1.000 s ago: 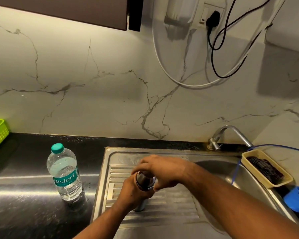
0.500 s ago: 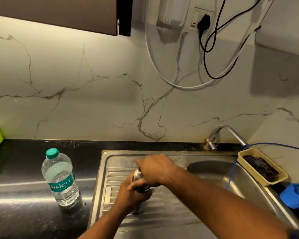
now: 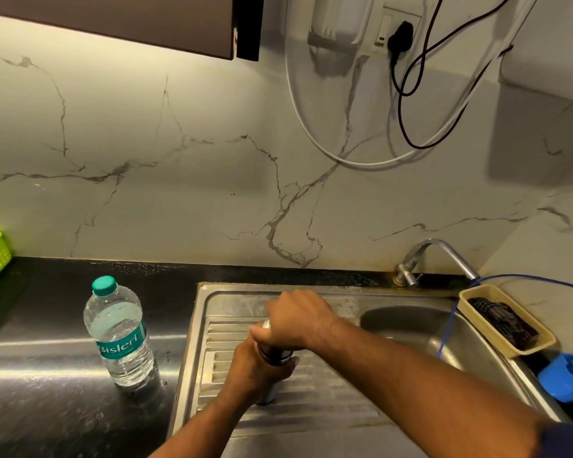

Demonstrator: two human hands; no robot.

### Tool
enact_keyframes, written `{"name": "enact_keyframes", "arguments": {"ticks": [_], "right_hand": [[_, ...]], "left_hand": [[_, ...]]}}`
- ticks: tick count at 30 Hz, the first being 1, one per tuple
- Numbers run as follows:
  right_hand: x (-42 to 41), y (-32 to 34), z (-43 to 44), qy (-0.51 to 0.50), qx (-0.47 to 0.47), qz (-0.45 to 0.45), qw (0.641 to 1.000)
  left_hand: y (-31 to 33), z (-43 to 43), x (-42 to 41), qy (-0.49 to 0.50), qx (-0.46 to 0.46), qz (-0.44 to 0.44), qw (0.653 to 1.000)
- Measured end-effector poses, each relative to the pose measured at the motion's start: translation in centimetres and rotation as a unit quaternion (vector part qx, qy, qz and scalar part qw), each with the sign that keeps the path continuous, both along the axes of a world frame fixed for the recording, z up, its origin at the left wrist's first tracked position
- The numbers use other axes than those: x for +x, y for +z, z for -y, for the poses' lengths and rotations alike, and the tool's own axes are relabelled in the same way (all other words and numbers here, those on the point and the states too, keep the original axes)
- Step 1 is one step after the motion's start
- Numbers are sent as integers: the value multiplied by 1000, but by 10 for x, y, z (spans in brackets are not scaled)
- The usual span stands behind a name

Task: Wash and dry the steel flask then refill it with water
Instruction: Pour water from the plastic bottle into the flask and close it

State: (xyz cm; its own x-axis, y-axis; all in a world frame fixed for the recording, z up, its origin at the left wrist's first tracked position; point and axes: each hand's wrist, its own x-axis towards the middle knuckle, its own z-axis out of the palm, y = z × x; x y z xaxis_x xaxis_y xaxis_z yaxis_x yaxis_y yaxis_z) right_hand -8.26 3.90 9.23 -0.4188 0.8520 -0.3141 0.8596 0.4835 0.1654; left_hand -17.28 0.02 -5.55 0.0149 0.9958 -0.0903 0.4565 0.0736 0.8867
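Head view: left hand (image 3: 257,370), right hand (image 3: 295,322) grip shiny cylindrical steel flask (image 3: 276,353).

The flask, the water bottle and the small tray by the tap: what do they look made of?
The flask looks like polished steel: its wall shows dark, mirror-like reflections. The water bottle is clear, thin plastic with ribbed sides and a green cap. The small tray seems beige moulded plastic with a perforated wall, though the view is too small to be sure.

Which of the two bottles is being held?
The steel flask on the draining board: left hand grips its body, right hand its top. The plastic water bottle stands alone on the counter.
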Motion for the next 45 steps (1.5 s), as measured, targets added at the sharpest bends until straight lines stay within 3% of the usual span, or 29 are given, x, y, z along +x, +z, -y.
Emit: {"name": "enact_keyframes", "arguments": {"ticks": [3, 6, 8, 11, 15, 17, 19, 22, 26, 30, 34, 36, 39, 41, 45], "right_hand": [[11, 1, -2, 13, -70, -27, 997], [25, 8, -9, 109, -163, -39, 980], [25, 7, -8, 124, -153, -49, 979], [21, 4, 0, 56, -100, -84, 990], [11, -1, 9, -32, 3, -44, 999], [11, -1, 12, -41, -3, -34, 999], [17, 2, 9, -26, -69, -66, 995], [31, 3, -2, 81, -147, -61, 984], [28, -2, -1, 78, -102, -96, 987], [12, 2, 7, -8, -16, -38, 999], [4, -5, 8, -67, 15, -8, 998], [9, -4, 8, -37, -2, -21, 999], [25, -8, 1, 86, -87, -69, 990], [36, -13, -2, 138, -84, -74, 984], [37, -20, 3, 116, -35, -114, 986]], "left_hand": [[-3, -1, -3, -13, 9, 40, 999], [2, 0, -4, -13, 12, 20, 1000], [1, 0, -4, -6, 10, 16, 1000], [-4, 0, -1, -7, 18, 22, 1000], [-4, -3, 1, 2, 3, 1, 1000], [-10, -4, 1, -17, 13, 26, 999], [-13, -4, -2, -22, 6, 39, 999], [-9, -2, -4, -9, 12, 35, 999], [-12, -4, -1, 3, -2, 6, 1000], [-14, -11, 4, -9, -50, -28, 998], [-19, -5, -2, 5, -1, 24, 1000], [-16, -3, -4, -5, 1, 30, 1000], [-16, -6, -5, -16, -2, 39, 999], [-16, -5, -8, -12, 8, 33, 999], [-16, -7, -7, -26, 20, 32, 999]]}}
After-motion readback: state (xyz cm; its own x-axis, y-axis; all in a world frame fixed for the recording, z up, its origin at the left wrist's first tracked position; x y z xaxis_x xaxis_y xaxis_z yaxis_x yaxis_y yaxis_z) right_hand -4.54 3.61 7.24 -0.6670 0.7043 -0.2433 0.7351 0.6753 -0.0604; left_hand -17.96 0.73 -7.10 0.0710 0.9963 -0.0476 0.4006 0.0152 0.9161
